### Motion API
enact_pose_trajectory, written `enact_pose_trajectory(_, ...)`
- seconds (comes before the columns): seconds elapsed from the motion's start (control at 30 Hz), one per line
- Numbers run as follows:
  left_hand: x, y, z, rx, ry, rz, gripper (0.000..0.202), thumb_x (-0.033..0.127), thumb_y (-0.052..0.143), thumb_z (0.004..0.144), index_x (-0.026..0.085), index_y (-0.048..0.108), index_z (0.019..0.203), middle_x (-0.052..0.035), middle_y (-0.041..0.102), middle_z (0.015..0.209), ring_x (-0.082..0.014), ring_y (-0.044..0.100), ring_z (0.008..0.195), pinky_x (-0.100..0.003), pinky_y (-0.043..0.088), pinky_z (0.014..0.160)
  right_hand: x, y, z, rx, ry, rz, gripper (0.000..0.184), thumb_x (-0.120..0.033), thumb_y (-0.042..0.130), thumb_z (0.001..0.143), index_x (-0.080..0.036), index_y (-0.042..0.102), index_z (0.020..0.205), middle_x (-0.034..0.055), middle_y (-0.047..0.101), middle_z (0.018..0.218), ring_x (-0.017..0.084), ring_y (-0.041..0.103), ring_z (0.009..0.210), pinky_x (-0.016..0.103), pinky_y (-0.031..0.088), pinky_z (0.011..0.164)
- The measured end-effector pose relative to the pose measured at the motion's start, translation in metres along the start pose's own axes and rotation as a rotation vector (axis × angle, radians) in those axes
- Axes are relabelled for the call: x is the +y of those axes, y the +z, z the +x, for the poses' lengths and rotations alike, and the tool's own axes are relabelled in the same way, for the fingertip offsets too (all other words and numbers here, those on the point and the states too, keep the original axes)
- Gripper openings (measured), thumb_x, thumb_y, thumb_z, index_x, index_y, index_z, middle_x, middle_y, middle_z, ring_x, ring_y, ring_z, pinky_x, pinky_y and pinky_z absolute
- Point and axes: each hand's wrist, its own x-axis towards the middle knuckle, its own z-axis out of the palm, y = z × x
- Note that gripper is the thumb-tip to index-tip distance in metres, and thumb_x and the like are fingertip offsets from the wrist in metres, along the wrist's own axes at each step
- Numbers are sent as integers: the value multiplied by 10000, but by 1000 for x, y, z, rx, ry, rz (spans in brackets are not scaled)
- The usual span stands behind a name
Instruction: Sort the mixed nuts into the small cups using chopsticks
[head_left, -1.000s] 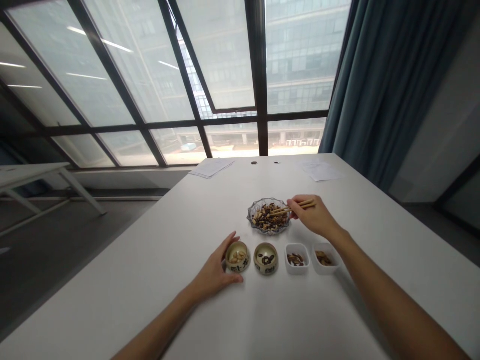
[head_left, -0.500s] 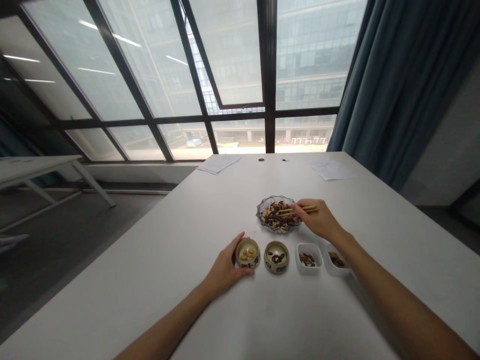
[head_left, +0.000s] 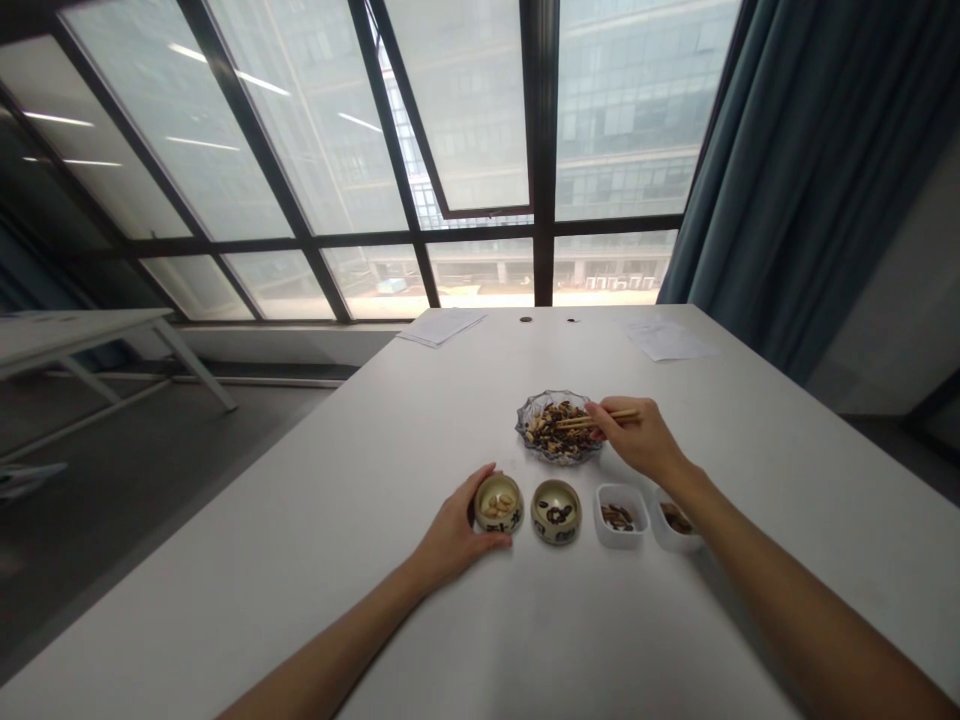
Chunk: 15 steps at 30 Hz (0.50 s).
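Your right hand (head_left: 634, 435) grips chopsticks (head_left: 576, 423), tips in glass bowl (head_left: 523, 424) to its left; close them squarely. Left hand (head_left: 454, 525) holds round dish (head_left: 501, 525); brace lightly.

Daylight comes from the tall windows (head_left: 622, 120) ahead, whose lower panes (head_left: 480, 285) wash out almost to white, while reflected tube lights (head_left: 202, 143) streak the upper left glass. The white tabletop (head_left: 337, 520) is evenly, softly grey, with a diffuse shadow beside the right forearm (head_left: 795, 590). The blue curtain (head_left: 802, 170) and grey floor (head_left: 187, 430) look dim. Wide-angle distortion slants the window frames (head_left: 544, 150); the mixed seeds (head_left: 555, 438) lack crisp detail.
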Motion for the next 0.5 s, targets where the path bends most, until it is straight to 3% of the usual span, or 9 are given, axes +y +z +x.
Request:
enact_pose_trajectory(0.17, 4, -1, -2, 28, 98, 58, 1135, 590, 928, 674, 218, 387, 1600, -212, 397, 1619, -411, 404, 1491, -566, 293, 1260, -4, -8, 1, 19, 29, 20, 447, -489, 613, 991, -170, 697, 689, 60, 704, 608, 225, 697, 580, 295, 489, 547)
enact_pose_trajectory(0.37, 4, -1, -4, -7, 104, 50, 1110, 643, 875, 729, 223, 340, 1607, -220, 400, 1605, -396, 416, 1479, -555, 318, 1241, 5, -8, 3, -23, 22, 21, 440, -503, 617, 985, -159, 736, 737, 51, 691, 604, 203, 646, 561, 298, 485, 559)
enact_pose_trajectory(0.43, 4, -1, -5, 3, 89, 23, 1056, 661, 809, 800, 225, 304, 1619, -218, 407, 1599, -377, 452, 1453, -537, 364, 1212, 8, -5, 3, -33, 23, 27, 435, -499, 617, 984, -158, 738, 743, 49, 689, 608, 203, 643, 569, 297, 482, 560)
enact_pose_trajectory(0.5, 3, -1, -5, 49, 57, -6, 877, 665, 649, 934, 223, 309, 1611, -207, 439, 1578, -343, 503, 1409, -518, 408, 1175, 9, -4, 3, -35, 27, 34, 427, -500, 615, 981, -156, 747, 765, 51, 698, 623, 208, 655, 578, 297, 481, 558)
